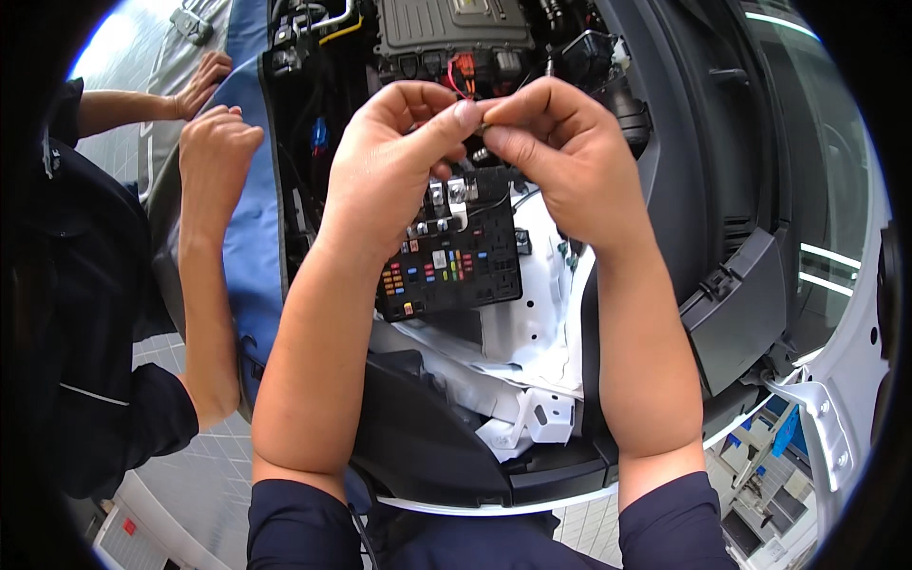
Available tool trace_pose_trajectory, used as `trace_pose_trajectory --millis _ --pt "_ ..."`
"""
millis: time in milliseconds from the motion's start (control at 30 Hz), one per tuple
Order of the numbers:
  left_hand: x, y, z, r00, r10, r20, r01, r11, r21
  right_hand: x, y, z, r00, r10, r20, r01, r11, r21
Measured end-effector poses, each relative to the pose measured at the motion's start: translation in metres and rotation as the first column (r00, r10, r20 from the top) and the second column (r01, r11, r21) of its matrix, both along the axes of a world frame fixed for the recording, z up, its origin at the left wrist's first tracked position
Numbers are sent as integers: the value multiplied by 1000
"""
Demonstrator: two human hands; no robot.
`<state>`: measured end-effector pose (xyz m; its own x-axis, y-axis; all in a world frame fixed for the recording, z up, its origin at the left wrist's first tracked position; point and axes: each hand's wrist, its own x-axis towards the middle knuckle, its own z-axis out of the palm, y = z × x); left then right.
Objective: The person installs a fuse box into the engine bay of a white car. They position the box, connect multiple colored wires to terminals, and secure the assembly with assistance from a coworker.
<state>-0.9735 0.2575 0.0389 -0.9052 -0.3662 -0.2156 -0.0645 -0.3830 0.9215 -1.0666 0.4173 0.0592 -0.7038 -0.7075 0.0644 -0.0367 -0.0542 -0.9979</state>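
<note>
Both hands meet above the fuse box in an open engine bay, fingertips almost touching. My left hand (pixel 388 157) pinches with thumb and forefinger at the end of a thin red wire (pixel 453 82). My right hand (pixel 575 157) is closed in a pinch beside it. A small dark piece shows under its fingertips, too hidden to name. Below the hands lies the black fuse box (pixel 494 249), uncovered, with rows of coloured fuses and metal terminals at its upper end. My left wrist hides part of its left side.
A grey finned metal housing (pixel 451 27) sits at the far side, orange connectors (pixel 464 71) before it. A blue cover (pixel 255 190) drapes the left edge, where a co-worker's fist (pixel 220 142) rests. White body metal (pixel 546 294) and black trim (pixel 427 427) lie nearer me.
</note>
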Motion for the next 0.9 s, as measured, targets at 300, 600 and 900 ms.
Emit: trace_pose_trajectory --millis 300,600,900 --pt "-1 -24 -12 977 176 -123 -195 967 -164 0 -4 -2 991 64 -114 -59 997 52" --pt "-9 -49 -69 957 288 -21 -274 883 -381 14 -2 -1 889 285 -359 -111 894 434" --pt "-16 -68 -98 939 341 40 -285 838 -465 29 -3 -15 748 506 -429 -170 772 612"
